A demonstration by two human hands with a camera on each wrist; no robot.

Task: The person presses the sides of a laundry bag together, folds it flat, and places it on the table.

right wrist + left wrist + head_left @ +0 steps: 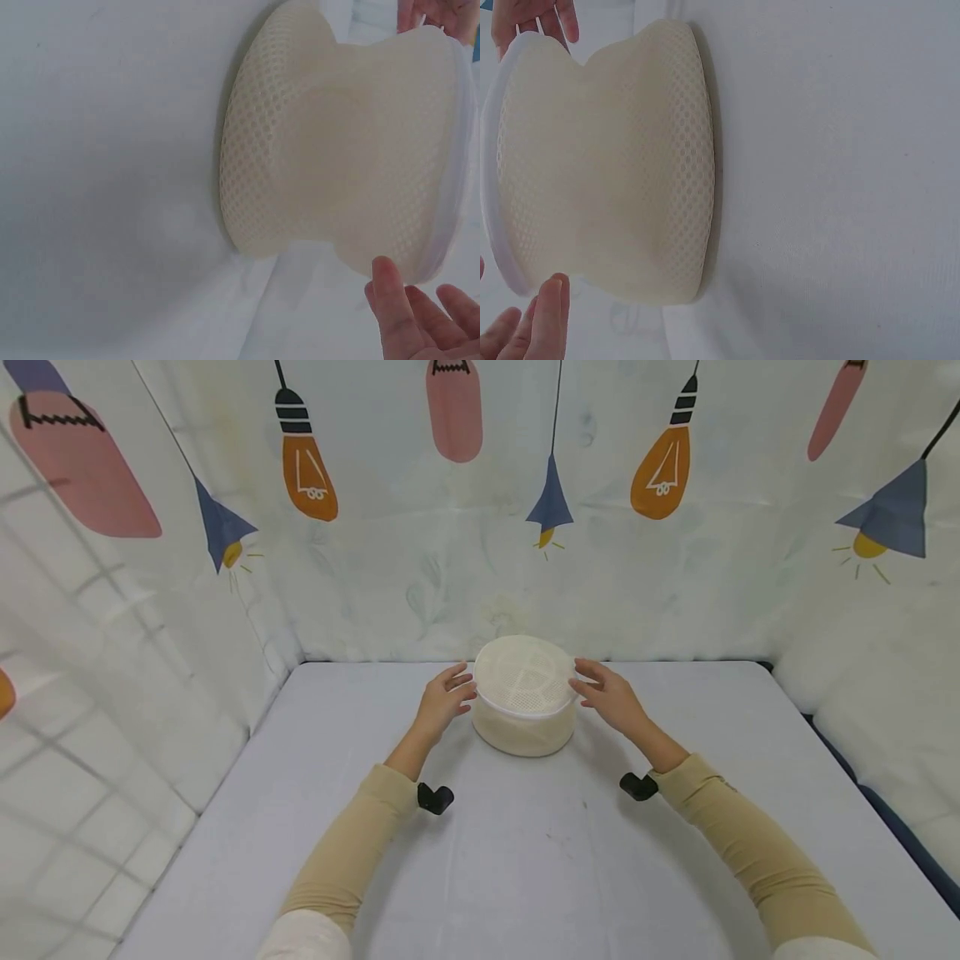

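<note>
A cream round mesh laundry bag [525, 681] stands upright near the back of the table, with a white band around its top edge. Its mesh side [630, 165] bulges at the bottom and pinches in at the middle in the left wrist view. My left hand [446, 700] is at its left side, fingers loosely spread with the tips at the top band. On the opposite side, my right hand [607, 697] has its fingertips right at the band, the fingers relaxed. In the right wrist view, the right fingers [396, 307] lie just beside the bag's wall.
The table [517, 860] has a white cover, with small marks in front of the bag. Behind it hangs a pale curtain [360, 577] printed with lamps and bulbs, continuing along both sides. A black wrist device [435, 798] sits at the left cuff, another [639, 787] at the right.
</note>
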